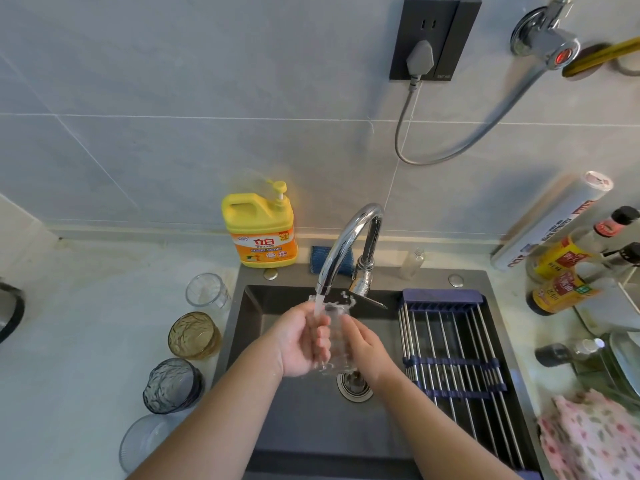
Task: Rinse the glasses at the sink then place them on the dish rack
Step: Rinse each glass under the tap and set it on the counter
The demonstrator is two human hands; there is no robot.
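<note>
Down along the counter (pixel 86 323) edge, four waiting glasses (pixel 173 384) stand close to the left arm, and an elbow could tip them; over the sink (pixel 311 427) the left hand (pixel 299 341) and right hand (pixel 365 349) both clasp a clear glass (pixel 337 336), wet and likely slippery; the dish rack (pixel 460 358) sits just right; beyond, the running tap (pixel 346 237) hangs close, easily knocked.

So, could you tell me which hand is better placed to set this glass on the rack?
Probably the right hand: it grips the glass on the side nearest the dish rack.
</note>
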